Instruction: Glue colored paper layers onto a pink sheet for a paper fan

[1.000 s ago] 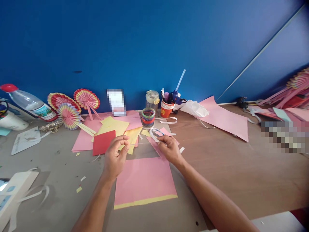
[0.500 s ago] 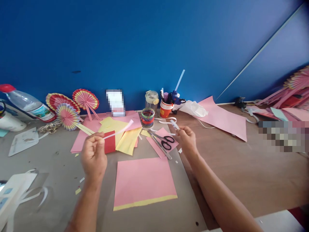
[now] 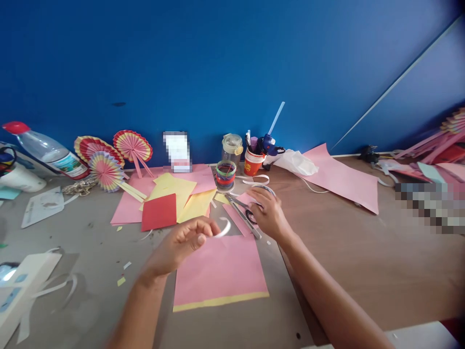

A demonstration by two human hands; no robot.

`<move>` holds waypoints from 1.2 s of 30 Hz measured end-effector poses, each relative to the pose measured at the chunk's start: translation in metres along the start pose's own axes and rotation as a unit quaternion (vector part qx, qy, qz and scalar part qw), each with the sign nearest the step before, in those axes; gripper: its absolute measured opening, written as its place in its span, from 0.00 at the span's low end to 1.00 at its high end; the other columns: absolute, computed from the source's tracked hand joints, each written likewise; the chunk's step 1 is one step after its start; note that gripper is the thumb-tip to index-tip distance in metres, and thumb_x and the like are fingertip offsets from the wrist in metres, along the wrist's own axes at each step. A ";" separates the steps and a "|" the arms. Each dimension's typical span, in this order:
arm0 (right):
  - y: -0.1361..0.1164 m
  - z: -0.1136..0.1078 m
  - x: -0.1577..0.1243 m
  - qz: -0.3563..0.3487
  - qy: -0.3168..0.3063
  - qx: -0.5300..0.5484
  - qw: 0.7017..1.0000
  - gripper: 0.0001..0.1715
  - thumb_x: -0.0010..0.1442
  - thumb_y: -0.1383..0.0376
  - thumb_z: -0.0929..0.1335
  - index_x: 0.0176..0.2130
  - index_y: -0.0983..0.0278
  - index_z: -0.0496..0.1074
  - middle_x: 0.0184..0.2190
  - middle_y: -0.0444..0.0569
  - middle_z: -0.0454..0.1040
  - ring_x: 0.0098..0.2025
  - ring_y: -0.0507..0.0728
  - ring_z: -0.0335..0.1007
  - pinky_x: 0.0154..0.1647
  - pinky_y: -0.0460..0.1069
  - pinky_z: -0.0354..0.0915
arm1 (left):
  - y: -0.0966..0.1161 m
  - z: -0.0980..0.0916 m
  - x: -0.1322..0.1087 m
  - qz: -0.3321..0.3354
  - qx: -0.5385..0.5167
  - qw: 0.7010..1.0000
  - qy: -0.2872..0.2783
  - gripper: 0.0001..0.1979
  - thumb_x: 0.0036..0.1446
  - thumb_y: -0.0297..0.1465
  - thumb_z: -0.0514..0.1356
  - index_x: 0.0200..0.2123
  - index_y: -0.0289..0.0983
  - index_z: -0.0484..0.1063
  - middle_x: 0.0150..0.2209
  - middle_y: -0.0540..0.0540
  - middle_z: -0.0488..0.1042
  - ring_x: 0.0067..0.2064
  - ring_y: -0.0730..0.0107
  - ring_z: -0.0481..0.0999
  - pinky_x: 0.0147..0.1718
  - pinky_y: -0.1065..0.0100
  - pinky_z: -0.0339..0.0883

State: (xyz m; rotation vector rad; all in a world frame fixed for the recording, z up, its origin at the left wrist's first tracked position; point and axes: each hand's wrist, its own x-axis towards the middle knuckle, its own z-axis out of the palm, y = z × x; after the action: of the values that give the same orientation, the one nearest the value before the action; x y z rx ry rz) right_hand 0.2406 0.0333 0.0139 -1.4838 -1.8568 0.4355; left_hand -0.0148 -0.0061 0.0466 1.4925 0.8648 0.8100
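My left hand (image 3: 191, 237) is closed in a pinch on a short, curled white strip (image 3: 225, 228), above the upper left part of a pink paper sheet (image 3: 221, 271). That sheet lies flat and has a yellow band along its near edge. My right hand (image 3: 268, 213) reaches over a pair of scissors with black handles (image 3: 250, 216), its fingers stretched out and partly covering them. Whether its fingertips touch the scissors, I cannot tell. A slim metal-coloured cutter (image 3: 247, 220) lies alongside, over a small pink piece (image 3: 232, 215).
Behind are yellow paper (image 3: 174, 189), a red square (image 3: 159, 212), a jar (image 3: 225, 174) and an orange cup of pens (image 3: 253, 162). Folded paper fans (image 3: 132, 145) and a bottle (image 3: 51, 150) stand left. Pink paper (image 3: 345, 182) lies right, against the blue wall (image 3: 232, 63).
My left hand has moved right and down with the white strip, over the pink sheet. My right hand has come down and left onto the scissors; the white piece it held no longer shows clearly.
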 end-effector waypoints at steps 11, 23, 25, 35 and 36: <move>-0.035 -0.019 -0.034 0.062 -0.303 0.263 0.914 0.10 0.58 0.60 0.67 0.38 0.62 0.76 0.35 0.48 0.77 0.38 0.55 0.71 0.40 0.48 0.65 | -0.002 -0.010 -0.020 -0.079 -0.029 0.996 -0.039 0.17 0.57 0.47 0.58 0.34 0.39 0.70 0.36 0.43 0.72 0.41 0.63 0.73 0.43 0.62 0.66; -0.028 0.010 -0.059 0.157 -0.205 0.148 0.955 0.10 0.59 0.63 0.63 0.28 0.62 0.70 0.26 0.44 0.71 0.28 0.53 0.65 0.29 0.47 0.62 | -0.043 -0.026 -0.054 -0.153 0.088 0.970 0.167 0.11 0.56 0.40 0.60 0.31 0.39 0.68 0.29 0.50 0.66 0.32 0.71 0.66 0.33 0.71 0.63; -0.028 0.009 -0.059 0.102 -0.177 0.160 0.966 0.07 0.59 0.65 0.63 0.34 0.61 0.71 0.32 0.48 0.73 0.35 0.55 0.69 0.36 0.49 0.65 | -0.042 -0.025 -0.056 -0.150 0.096 0.972 0.154 0.11 0.56 0.40 0.59 0.31 0.39 0.68 0.29 0.50 0.66 0.32 0.71 0.66 0.32 0.71 0.63; -0.066 -0.002 -0.037 -0.151 -0.353 0.221 0.897 0.20 0.55 0.67 0.70 0.49 0.61 0.72 0.44 0.52 0.76 0.49 0.59 0.70 0.61 0.58 0.53 | 0.003 -0.003 -0.058 -0.171 0.064 0.981 -0.062 0.07 0.57 0.37 0.58 0.31 0.39 0.67 0.32 0.49 0.69 0.32 0.71 0.66 0.32 0.72 0.62; -0.064 0.000 -0.037 -0.132 -0.360 0.217 0.897 0.14 0.57 0.67 0.69 0.45 0.61 0.74 0.38 0.49 0.77 0.43 0.57 0.72 0.61 0.58 0.54 | 0.004 -0.003 -0.058 -0.169 0.071 0.981 -0.058 0.07 0.57 0.37 0.58 0.31 0.39 0.67 0.32 0.49 0.69 0.33 0.71 0.66 0.33 0.72 0.63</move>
State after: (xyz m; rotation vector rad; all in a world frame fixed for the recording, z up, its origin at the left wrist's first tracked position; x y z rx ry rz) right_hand 0.1989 -0.0201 0.0436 -0.7868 -2.2616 1.3020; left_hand -0.0454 -0.0554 0.0502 1.4465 1.0691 0.4150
